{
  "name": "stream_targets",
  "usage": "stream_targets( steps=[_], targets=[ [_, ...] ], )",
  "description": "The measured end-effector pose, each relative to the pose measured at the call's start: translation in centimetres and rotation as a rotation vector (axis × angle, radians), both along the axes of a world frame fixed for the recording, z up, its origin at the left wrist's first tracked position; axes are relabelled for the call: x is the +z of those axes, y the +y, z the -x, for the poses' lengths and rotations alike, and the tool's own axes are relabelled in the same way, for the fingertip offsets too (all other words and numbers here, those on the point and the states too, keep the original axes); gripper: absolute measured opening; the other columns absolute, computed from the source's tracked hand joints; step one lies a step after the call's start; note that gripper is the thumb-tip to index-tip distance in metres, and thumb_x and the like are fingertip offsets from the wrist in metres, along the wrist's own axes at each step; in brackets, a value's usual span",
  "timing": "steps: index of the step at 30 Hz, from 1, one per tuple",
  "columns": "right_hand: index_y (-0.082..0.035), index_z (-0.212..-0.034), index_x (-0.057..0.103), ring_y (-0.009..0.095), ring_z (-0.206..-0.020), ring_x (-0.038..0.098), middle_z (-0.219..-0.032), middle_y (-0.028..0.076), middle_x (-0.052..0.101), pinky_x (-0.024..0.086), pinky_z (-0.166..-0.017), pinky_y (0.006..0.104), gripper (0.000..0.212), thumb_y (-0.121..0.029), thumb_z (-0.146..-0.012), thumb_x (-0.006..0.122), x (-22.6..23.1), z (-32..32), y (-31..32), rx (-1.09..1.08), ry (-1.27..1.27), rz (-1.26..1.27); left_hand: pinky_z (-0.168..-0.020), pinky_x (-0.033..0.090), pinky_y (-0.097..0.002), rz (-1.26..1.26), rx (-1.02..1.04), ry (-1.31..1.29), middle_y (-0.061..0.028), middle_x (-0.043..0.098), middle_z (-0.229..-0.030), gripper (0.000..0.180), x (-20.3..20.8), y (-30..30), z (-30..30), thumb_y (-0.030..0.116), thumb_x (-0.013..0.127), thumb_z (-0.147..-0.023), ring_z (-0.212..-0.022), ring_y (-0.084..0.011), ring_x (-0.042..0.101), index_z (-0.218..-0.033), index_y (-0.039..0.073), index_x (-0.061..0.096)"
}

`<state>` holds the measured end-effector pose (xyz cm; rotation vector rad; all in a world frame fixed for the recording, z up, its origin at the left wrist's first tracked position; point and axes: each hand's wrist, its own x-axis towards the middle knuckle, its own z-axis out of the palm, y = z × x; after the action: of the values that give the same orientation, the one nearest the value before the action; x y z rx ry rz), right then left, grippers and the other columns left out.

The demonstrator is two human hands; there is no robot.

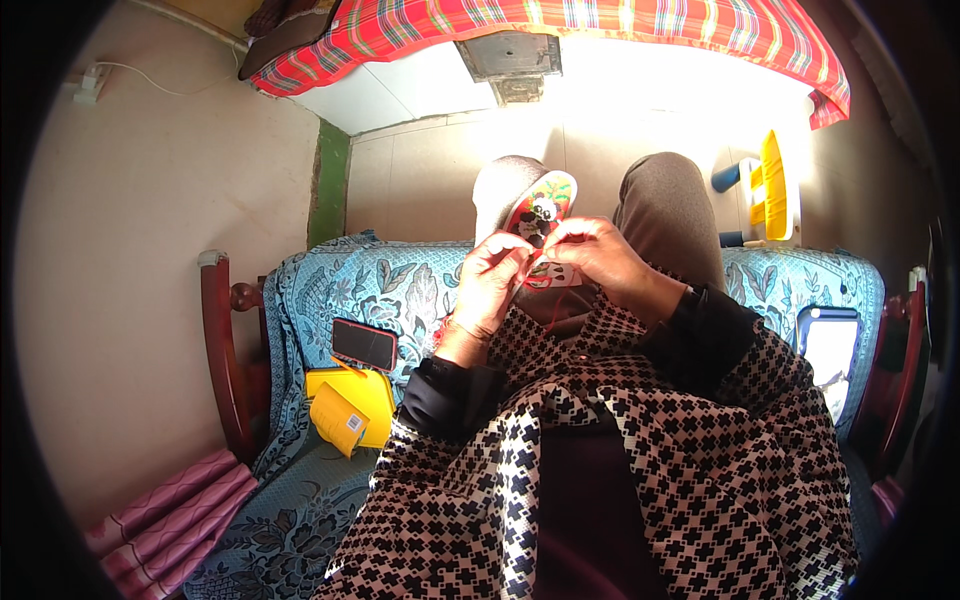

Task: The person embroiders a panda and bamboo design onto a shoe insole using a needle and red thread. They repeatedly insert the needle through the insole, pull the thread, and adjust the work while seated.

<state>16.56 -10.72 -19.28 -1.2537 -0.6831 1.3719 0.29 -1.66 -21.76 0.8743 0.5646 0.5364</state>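
A long panda-patterned insole (543,212) with a red and green ground lies over my knee, its rounded end pointing away from me. My left hand (487,287) is closed at the insole's left edge, thumb and forefinger pinched together. From the right, my right hand (608,262) reaches over the insole, its fingertips pinched on red thread and almost meeting those of the left. Loose red thread (557,318) trails down towards my lap. Whether a needle is between the fingers is too small to tell. The insole's middle is partly hidden by both hands.
On the blue floral sofa cover (420,285), a dark phone (364,344) and yellow packets (345,412) lie to my left. A blue-edged tablet-like object (829,350) rests on the right. Further off are a yellow-and-white object (770,195) and a red plaid cloth (420,35).
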Motion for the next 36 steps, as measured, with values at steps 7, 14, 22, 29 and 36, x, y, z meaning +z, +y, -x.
stream_targets(
  steps=[7, 14, 22, 29, 36],
  targets=[
    [0.001, -0.090, 0.065, 0.010, -0.080, 0.059, -0.085, 0.004, 0.065, 0.048, -0.075, 0.0239, 0.008, -0.003, -0.086, 0.061, 0.0, 0.1, 0.0, 0.008, -0.038, -0.008, -0.060, 0.040, -0.0171, -0.016, -0.035, 0.056, 0.0014, 0.059, -0.077, 0.004, 0.1, -0.2, -0.1, 0.002, 0.060, -0.087, -0.062, -0.0037, 0.048, -0.090, 0.001, 0.063],
    [0.001, -0.086, 0.067, 0.011, -0.075, 0.059, -0.080, 0.006, 0.066, 0.048, -0.070, 0.0251, 0.008, -0.004, -0.081, 0.064, -0.1, 0.2, 0.0, -0.011, -0.056, -0.016, -0.056, 0.038, -0.0162, -0.005, -0.032, 0.043, 0.0028, 0.057, -0.072, 0.002, 0.4, -0.3, 0.0, 0.003, 0.060, -0.087, -0.059, -0.0025, 0.046, -0.088, 0.002, 0.062],
    [0.001, -0.085, 0.060, 0.006, -0.075, 0.052, -0.080, 0.000, 0.059, 0.042, -0.068, 0.0211, 0.009, -0.007, -0.086, 0.056, 8.5, 0.0, 1.8, 0.140, -0.121, -0.201, -0.058, 0.039, -0.0189, 0.034, 0.019, -0.143, -0.0014, 0.053, -0.069, 0.005, 7.8, 0.3, 0.4, 0.002, 0.055, -0.088, -0.061, -0.0072, 0.046, -0.089, -0.001, 0.058],
    [0.000, -0.082, 0.054, 0.006, -0.059, 0.052, -0.081, 0.001, 0.055, 0.043, -0.055, 0.0198, 0.009, -0.004, -0.090, 0.050, 19.9, 0.8, 1.7, 0.285, -0.094, -0.158, -0.058, 0.041, -0.0238, -0.095, 0.047, -0.286, -0.0065, 0.055, -0.075, 0.003, 16.6, -0.2, 2.4, -0.002, 0.053, -0.087, -0.062, -0.0117, 0.048, -0.089, -0.004, 0.056],
    [0.000, -0.083, 0.056, 0.001, -0.066, 0.048, -0.074, -0.004, 0.054, 0.039, -0.058, 0.0180, 0.005, 0.004, -0.085, 0.054, 22.8, 3.1, 0.1, 0.253, -0.166, -0.344, -0.053, 0.038, -0.0211, 0.018, 0.050, -0.336, -0.0088, 0.057, -0.083, 0.004, 21.9, -3.2, 5.0, -0.002, 0.051, -0.089, -0.058, -0.0091, 0.045, -0.090, -0.001, 0.054]
  ],
)
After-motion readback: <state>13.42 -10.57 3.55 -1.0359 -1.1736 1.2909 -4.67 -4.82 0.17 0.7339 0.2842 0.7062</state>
